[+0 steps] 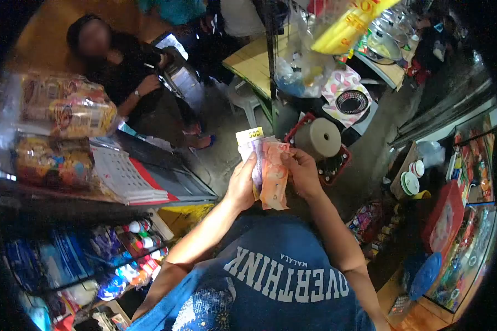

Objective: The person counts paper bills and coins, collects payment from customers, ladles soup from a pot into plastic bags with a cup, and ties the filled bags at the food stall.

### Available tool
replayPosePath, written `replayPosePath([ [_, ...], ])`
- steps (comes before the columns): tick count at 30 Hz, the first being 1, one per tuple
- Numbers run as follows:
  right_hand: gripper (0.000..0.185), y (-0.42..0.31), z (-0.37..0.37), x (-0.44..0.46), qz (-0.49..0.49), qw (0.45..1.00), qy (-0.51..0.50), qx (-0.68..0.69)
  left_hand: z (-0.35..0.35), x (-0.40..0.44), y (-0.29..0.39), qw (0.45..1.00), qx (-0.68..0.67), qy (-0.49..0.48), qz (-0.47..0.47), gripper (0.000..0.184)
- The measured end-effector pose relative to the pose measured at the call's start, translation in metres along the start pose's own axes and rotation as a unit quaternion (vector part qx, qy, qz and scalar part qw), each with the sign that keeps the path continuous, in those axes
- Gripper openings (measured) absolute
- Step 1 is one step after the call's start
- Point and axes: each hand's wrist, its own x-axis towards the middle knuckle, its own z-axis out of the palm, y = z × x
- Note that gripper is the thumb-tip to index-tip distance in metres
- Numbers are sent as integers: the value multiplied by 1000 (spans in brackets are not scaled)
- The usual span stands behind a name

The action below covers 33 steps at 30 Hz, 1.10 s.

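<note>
In front of my chest I hold a small bunch of banknotes between both hands. My left hand (241,182) is closed on the notes' left side, thumb on top, where a yellow note marked 500 (250,134) sticks out at the far end above purplish notes (258,160). My right hand (303,172) pinches the upper right edge of the orange banknotes (274,176), which hang down in front. How many notes lie underneath is hidden.
To the left, a counter holds a calendar (124,171) and plastic-wrapped snack packs (63,105); a seated person (121,71) is beyond it. Ahead stand a grey plastic stool (248,99) and a red crate (342,163) with a large roll (317,138). Shelved goods (132,254) are at lower left.
</note>
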Motion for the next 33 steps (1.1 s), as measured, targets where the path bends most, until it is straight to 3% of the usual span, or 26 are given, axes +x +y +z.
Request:
replayPosePath([
  [6, 20, 6, 46, 61, -61, 989, -35, -132, -28, 25, 42, 996, 73, -26, 44, 34],
  [9, 23, 0, 49, 81, -55, 993, -22, -105, -33, 26, 63, 998, 31, -7, 46, 34],
  [11, 27, 8, 30, 93, 10, 993, 102, 59, -50, 30, 66, 999, 4, -1, 34, 34],
  [12, 30, 5, 38, 90, 6, 995, 83, 55, -61, 32, 69, 999, -3, 3, 46, 34],
  [13, 30, 2, 44, 91, 11, 996, 74, 45, -73, 32, 71, 970, 224, 2, 98, 34],
  [15, 30, -12, 67, 82, -40, 993, -68, -83, -86, 38, 65, 892, 429, 11, 141, 34],
  [16, 30, -17, 83, 86, -99, 977, -142, -128, -86, 43, 62, 974, 207, 55, 79, 32],
  [17, 27, -11, 85, 102, -244, 884, -184, -353, -85, 47, 59, 995, -26, 93, 16, 30],
  [18, 29, -21, 105, 105, -326, 797, -225, -456, -87, 56, 50, 987, -120, 91, 51, 30],
  [19, 32, -30, 124, 104, -401, 688, -259, -546, -77, 54, 57, 986, -125, 90, 57, 30],
  [21, 37, -30, 136, 109, -417, 673, -281, -542, -62, 49, 68, 962, -257, 45, 85, 30],
  [23, 44, -34, 138, 108, -427, 657, -308, -539, -83, 58, 62, 959, -269, 8, 88, 31],
  [25, 57, -47, 148, 99, -298, 752, -288, -513, -88, 59, 62, 956, -276, -26, 92, 31],
  [27, 67, -50, 142, 104, -206, 810, -278, -474, -88, 60, 64, 952, -272, -75, 117, 34],
  [29, 67, -41, 131, 117, -256, 838, -277, -395, -93, 68, 64, 952, -272, -53, 132, 37],
  [31, 57, -48, 131, 121, -235, 878, -245, -338, -89, 71, 72, 955, -252, -23, 157, 39],
  [33, 48, -52, 128, 129, -237, 869, -254, -353, -86, 73, 81, 953, -252, -32, 167, 39],
])
